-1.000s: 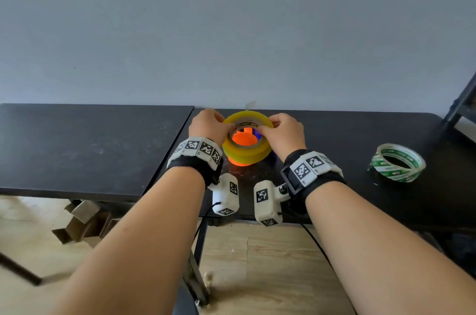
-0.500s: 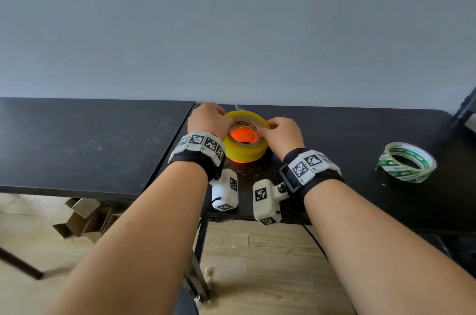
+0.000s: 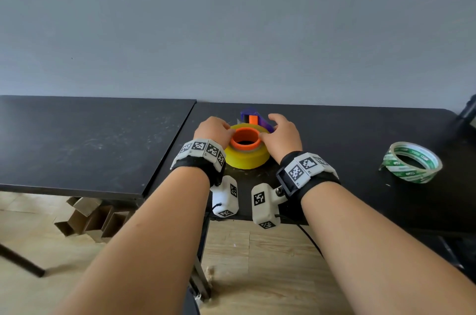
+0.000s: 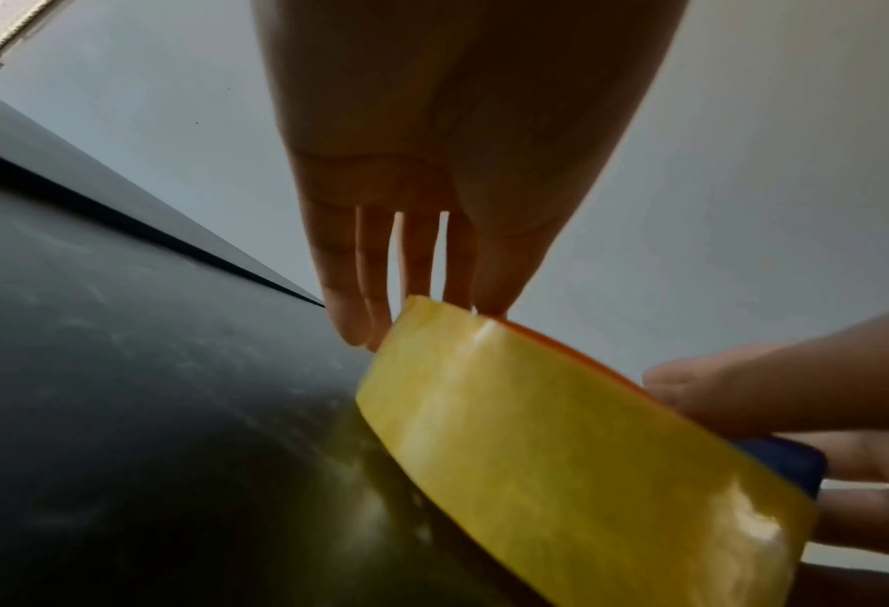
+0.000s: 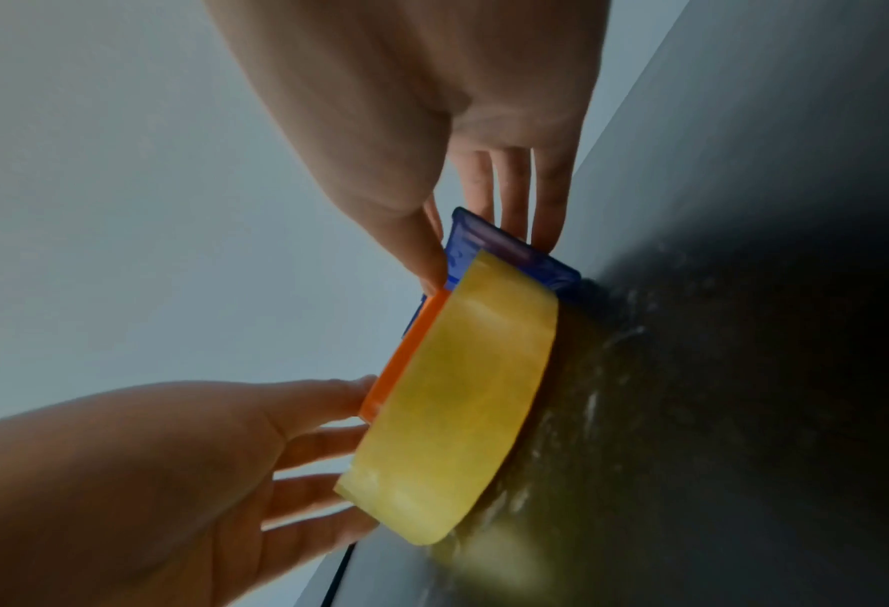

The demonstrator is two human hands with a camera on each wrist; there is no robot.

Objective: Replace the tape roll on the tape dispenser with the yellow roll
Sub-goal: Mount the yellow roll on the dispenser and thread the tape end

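1. The yellow roll (image 3: 246, 157) already sits over the dispenser's (image 3: 253, 116) orange hub (image 3: 245, 138), at the table's (image 3: 347, 134) centre; feeding the tape end seems left.
2. It is glossy, translucent, lying flat.
3. The left hand (image 3: 212, 129) at nine o'clock and right hand (image 3: 282, 134) at three o'clock press it with straightish fingers.
4. The green-printed roll (image 3: 411, 165) lies far off at three o'clock.

Both hands, left (image 3: 212, 129) and right (image 3: 282, 135), seemingly straight-fingered.

A plain workroom or recording setup: two black tabletops (image 3: 98, 144) pushed together against a bare grey wall (image 3: 231, 26), pale wood-look flooring (image 3: 257, 263) at the bottom of the frame, folded cardboard (image 3: 87, 219) underneath at lower left.
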